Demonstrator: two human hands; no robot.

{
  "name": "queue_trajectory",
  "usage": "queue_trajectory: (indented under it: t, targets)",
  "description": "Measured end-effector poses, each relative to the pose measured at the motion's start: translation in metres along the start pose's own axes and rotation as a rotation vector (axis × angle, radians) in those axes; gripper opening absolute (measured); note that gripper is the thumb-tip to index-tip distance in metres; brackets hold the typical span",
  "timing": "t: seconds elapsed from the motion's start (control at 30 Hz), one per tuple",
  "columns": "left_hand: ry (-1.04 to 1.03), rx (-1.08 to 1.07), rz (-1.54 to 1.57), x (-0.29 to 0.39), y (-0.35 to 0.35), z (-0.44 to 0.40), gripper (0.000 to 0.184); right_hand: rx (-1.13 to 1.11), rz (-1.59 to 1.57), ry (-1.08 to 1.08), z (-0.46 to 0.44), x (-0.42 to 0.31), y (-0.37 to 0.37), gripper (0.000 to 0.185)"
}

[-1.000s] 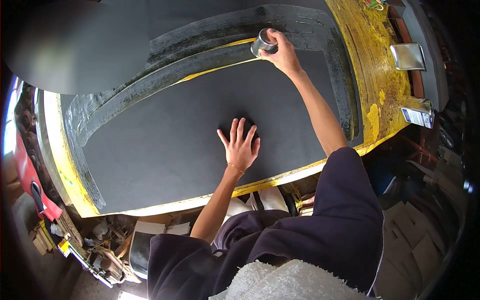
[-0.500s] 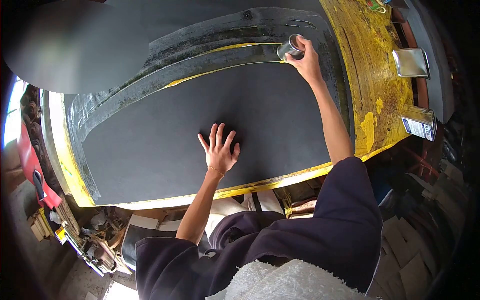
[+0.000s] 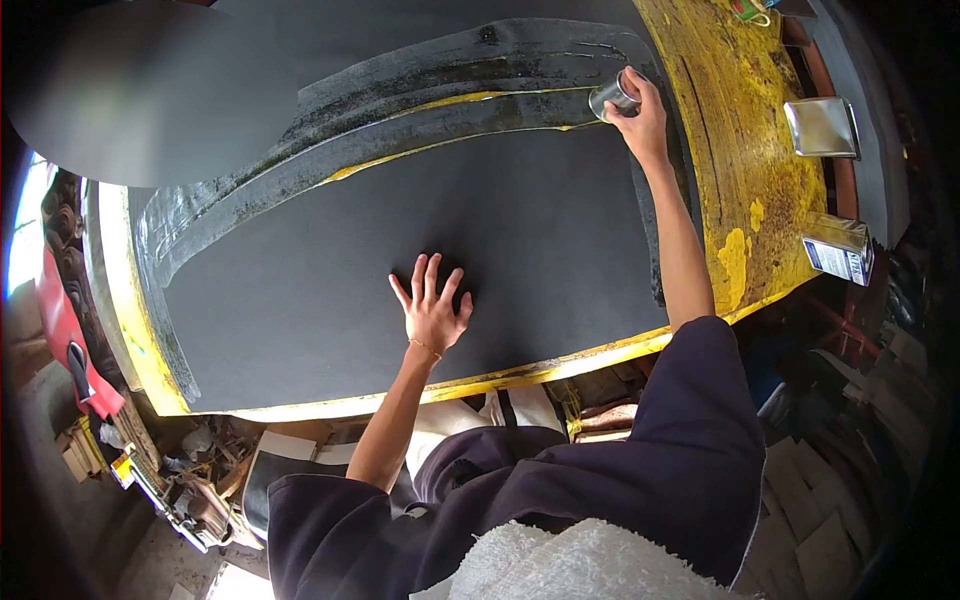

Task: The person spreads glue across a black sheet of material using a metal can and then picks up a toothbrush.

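My left hand point(image 3: 432, 312) rests with spread fingers on a large dark grey sheet point(image 3: 300, 300). Farther off, near the sheet's upper right corner, my right hand point(image 3: 645, 120) is wrapped round a small shiny metal can point(image 3: 608, 98), which is tilted on its side. A wet-looking black band point(image 3: 400, 62) curves along the sheet's far side. Thin yellow streaks point(image 3: 440, 102) run through it toward the can. What is inside the can is hidden from me.
The worktable point(image 3: 735, 150) has a yellow-stained edge. At its right stand a square metal tin point(image 3: 822, 127) and a labelled tin point(image 3: 838, 255). A red object point(image 3: 75, 350) hangs at the left above scraps point(image 3: 215, 490). A blurred disc covers the upper left.
My right hand has moved a little to the right with the can. The left hand has shifted slightly left and toward me, with its fingers still spread.
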State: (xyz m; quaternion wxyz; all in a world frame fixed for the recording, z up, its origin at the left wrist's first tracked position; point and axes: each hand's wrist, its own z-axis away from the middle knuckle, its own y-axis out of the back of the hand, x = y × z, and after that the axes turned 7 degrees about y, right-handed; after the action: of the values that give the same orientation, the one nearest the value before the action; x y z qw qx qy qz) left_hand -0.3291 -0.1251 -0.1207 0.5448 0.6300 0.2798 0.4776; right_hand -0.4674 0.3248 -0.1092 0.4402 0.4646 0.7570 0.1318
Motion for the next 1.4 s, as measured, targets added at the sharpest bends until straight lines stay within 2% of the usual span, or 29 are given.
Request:
queue_trajectory:
  t: [0.13,0.23,0.47,0.67,0.87,0.93,1.07,1.13,1.23,1.33,1.4]
  targets:
    - [0.0,0.01,0.013,0.0,-0.001,-0.001,0.04,0.0,-0.039,-0.048,0.001,0.007,0.001,0.066]
    - [-0.005,0.021,0.015,-0.002,-0.002,0.0,0.039,-0.016,-0.015,-0.181,0.0,0.008,0.007,0.063]
    - [-0.004,0.02,0.011,-0.002,-0.001,0.001,0.039,0.095,-0.025,-0.148,0.001,0.03,0.005,0.065]
    - [-0.001,0.041,0.011,0.001,0.0,-0.001,0.037,0.128,0.067,-0.23,-0.007,-0.009,-0.012,0.066]
    - [-0.029,0.063,0.014,0.0,-0.001,-0.001,0.037,0.143,0.004,-0.067,-0.014,-0.063,-0.087,0.064]
    - [-0.034,0.07,0.03,0.0,0.0,-0.001,0.037,0.164,-0.072,-0.091,-0.019,-0.095,-0.122,0.064]
    - [-0.067,0.07,0.179,-0.009,0.004,0.001,0.037,0.089,-0.043,0.024,-0.023,-0.17,-0.191,0.066]
    - [-0.139,-0.004,0.341,-0.029,0.016,0.006,0.038,0.05,-0.047,0.021,-0.026,-0.208,-0.219,0.063]
    - [-0.104,0.042,0.498,-0.091,0.052,0.032,0.037,-0.027,-0.07,-0.05,-0.026,-0.257,-0.258,0.065]
    - [0.044,0.174,0.457,-0.201,0.098,0.065,0.038,0.01,-0.114,0.047,-0.026,-0.286,-0.3,0.066]
    - [0.198,0.302,0.28,-0.291,0.119,0.093,0.037,-0.002,-0.123,0.076,-0.028,-0.312,-0.324,0.066]
